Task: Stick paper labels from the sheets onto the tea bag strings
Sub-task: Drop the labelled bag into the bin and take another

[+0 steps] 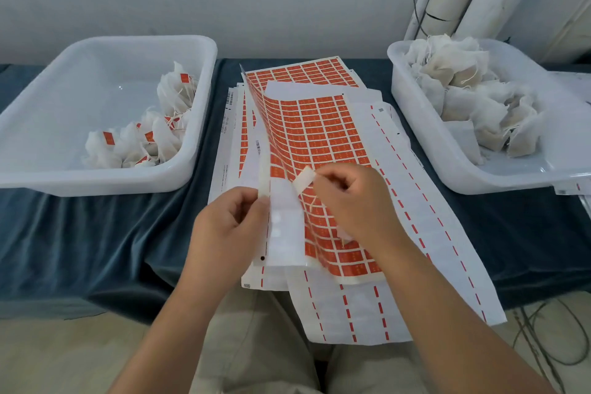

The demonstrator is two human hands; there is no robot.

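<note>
1. You are peeling a label [303,181] off the lifted sheet [319,131] at mid-frame. Your right hand [348,198] pinches the label's freed end, and your left hand [230,221] pinches the sheet's left edge.
2. A string [314,203] hangs just under the label. I cannot tell whether a bag is tucked beneath your right hand.
3. Next, likely: pull the label clear and fold it squarely over the string.
4. Counts:
   - Two tubs.
   - The left tub [96,184] holds about six tagged bags [166,141].
   - The right tub [412,105] holds untagged bags [463,99], too heaped to count.
   - At least two orange sheets.
   - Several stripped sheets [415,201].
</note>
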